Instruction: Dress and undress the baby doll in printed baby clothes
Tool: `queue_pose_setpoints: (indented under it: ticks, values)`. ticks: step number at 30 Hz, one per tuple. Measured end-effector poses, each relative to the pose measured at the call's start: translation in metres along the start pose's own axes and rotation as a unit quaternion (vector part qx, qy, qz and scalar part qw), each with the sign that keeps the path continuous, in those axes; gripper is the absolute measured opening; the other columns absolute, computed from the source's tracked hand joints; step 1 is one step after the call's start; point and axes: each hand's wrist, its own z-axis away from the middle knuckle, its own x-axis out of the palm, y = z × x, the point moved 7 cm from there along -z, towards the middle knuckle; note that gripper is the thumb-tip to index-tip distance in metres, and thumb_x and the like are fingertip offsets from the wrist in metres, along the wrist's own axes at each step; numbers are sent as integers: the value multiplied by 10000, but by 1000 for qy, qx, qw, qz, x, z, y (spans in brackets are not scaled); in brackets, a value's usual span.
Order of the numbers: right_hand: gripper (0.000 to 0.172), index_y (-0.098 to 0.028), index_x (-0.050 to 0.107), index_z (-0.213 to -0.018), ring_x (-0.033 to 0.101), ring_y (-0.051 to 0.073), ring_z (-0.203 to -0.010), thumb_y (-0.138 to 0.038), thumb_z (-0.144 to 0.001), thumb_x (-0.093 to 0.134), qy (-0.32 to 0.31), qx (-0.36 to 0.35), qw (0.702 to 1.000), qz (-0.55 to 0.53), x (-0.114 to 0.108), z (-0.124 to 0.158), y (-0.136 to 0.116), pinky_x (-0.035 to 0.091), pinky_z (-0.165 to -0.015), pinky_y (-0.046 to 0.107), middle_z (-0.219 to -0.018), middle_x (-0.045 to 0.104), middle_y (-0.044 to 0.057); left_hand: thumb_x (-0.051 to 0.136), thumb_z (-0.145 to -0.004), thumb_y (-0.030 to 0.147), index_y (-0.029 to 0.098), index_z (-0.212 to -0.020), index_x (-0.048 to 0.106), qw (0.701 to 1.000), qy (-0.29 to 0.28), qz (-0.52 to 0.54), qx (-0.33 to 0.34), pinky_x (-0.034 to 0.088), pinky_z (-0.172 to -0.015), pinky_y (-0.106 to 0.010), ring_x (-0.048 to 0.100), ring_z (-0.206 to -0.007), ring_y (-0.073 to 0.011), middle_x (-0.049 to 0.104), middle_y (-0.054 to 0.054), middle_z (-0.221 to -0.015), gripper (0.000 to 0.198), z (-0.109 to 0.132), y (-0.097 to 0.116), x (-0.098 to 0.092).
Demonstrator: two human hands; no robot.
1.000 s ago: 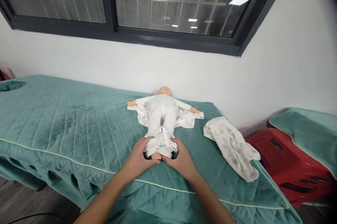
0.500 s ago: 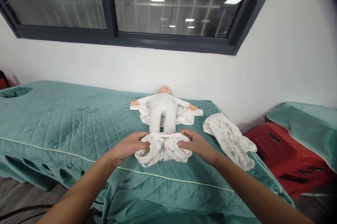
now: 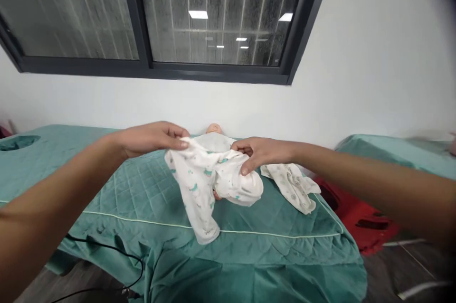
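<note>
My left hand (image 3: 156, 137) pinches the waistband of small white baby pants (image 3: 194, 184) printed with green figures. At the other side of the waistband, my right hand (image 3: 265, 152) grips the cloth between thumb and fingers. One leg of the pants hangs down loose; the other is bunched under my right hand. Behind them a baby doll (image 3: 214, 128) lies on its back, its head toward the wall. The pants and my hands hide most of its body and legs. A small skin-toned bit, possibly a foot, shows below the bunched leg.
A green quilted cover (image 3: 142, 194) lies over the bed. To the right rests a crumpled printed white garment (image 3: 290, 186). Red plastic stools (image 3: 356, 217) stand beyond the bed's right edge. A black cable (image 3: 117, 250) hangs at the front left.
The pants have been lifted and opened out, one leg now dangling. Both hands have risen toward the doll and cover more of it. The view has shifted.
</note>
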Motion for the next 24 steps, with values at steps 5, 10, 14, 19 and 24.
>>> queue_pose_setpoints:
  ticks: [5,10,14,19,24]
  values:
    - [424,-167,720,-834,599,168,-741,-582,-748,709,63,-16,993,102,-23,11,-80,461,-678,291,-788,652,22,736,-745,406,144,-828,694,981,154,39,112,508,-651,-308,632,-696,-175,666,-54,-767,278,13,65,-30]
    - [350,-193,746,-849,641,167,-796,-509,-700,767,158,-92,980,76,-32,27,-139,510,-742,305,-828,695,12,714,-786,396,146,-866,672,947,270,44,170,523,-730,-367,659,-789,-213,638,-39,-774,266,39,98,-45]
    - [329,-200,755,-883,651,189,-887,-483,-715,762,80,-92,987,103,-19,30,-153,525,-777,313,-951,711,31,735,-762,357,145,-857,704,952,270,-21,139,519,-737,-363,657,-795,-222,656,-60,-783,234,66,110,-46]
    - [268,-229,745,-719,642,190,-807,-415,-570,866,98,-82,982,138,-27,31,-156,521,-725,285,-812,699,1,721,-748,429,182,-829,732,955,228,-167,89,491,-708,-315,639,-783,-214,668,-48,-794,259,101,111,-48]
    - [311,-191,732,-734,620,173,-763,-500,-713,767,99,-55,987,112,-13,17,-157,512,-730,313,-762,682,23,694,-752,512,206,-838,718,921,278,-268,42,453,-692,-269,626,-760,-195,673,-27,-809,319,118,86,-54]
